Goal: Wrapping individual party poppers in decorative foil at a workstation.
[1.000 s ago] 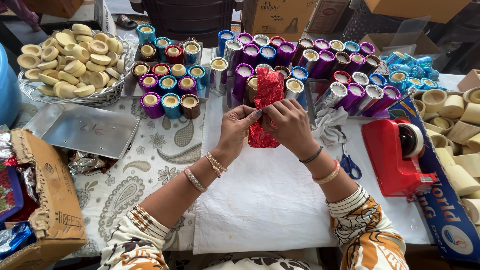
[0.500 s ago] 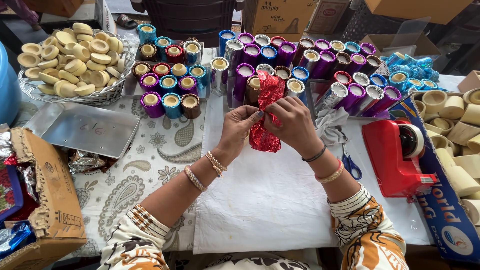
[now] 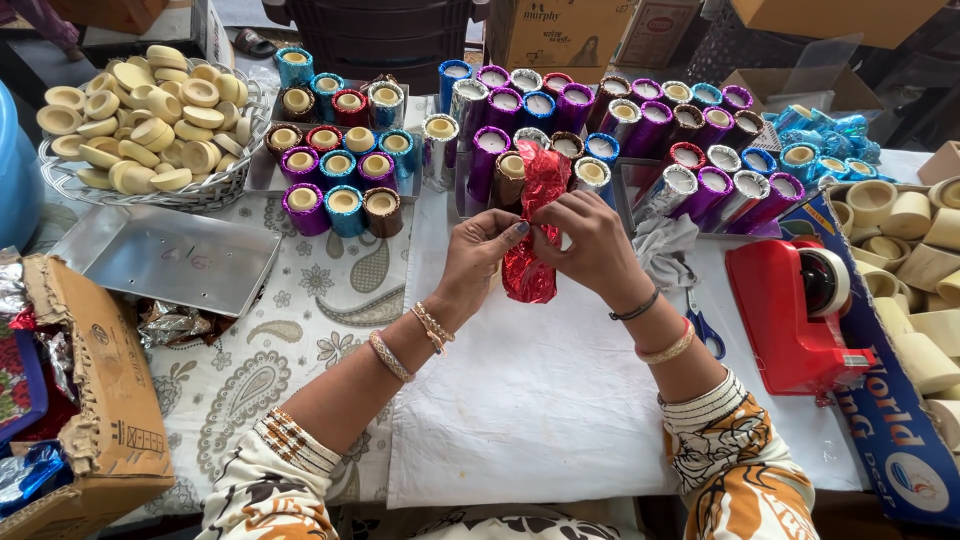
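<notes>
Hands: we see both meeting at the table's centre over a red foil-wrapped roll [image 3: 533, 235], wrists bent inward so the fingertips work on its upper part.
Left hand [image 3: 480, 255]: closed on the roll's left side, thumb and fingers pinching the crinkled foil, seemingly to keep it tight against the core.
Right hand [image 3: 590, 240]: also gripping the roll, fingers curled over the top right edge where the foil bunches; it steadies the piece from the far side.
Red roll: held upright and slightly lifted above the white sheet [image 3: 540, 400], just in front of the standing rows, so both ends stay reachable.
Finished pieces [image 3: 640, 130]: purple, silver, blue and red foil-covered cylinders stand on end in packed rows beyond the hands, open cores facing up; we judge standing them keeps the foil uncrushed.
Second batch [image 3: 340, 165]: shorter wrapped cylinders sit on a tray to the left of those rows.
Bare cores [image 3: 140, 110]: cream rings heaped in a wire basket at far left; more lie in a box [image 3: 900, 240] at the right edge.
Tape dispenser [image 3: 800, 310]: red, on the right, near the right forearm, within easy reach.
Scissors [image 3: 705, 325]: blue handles show just beside the right wrist, partly hidden.
Steel tray [image 3: 165, 255]: lies flat to the left, with loose foil scraps [image 3: 175, 322] tucked by its lower edge.
Cardboard box [image 3: 95, 390]: open at the left edge, holding foil sheets.
</notes>
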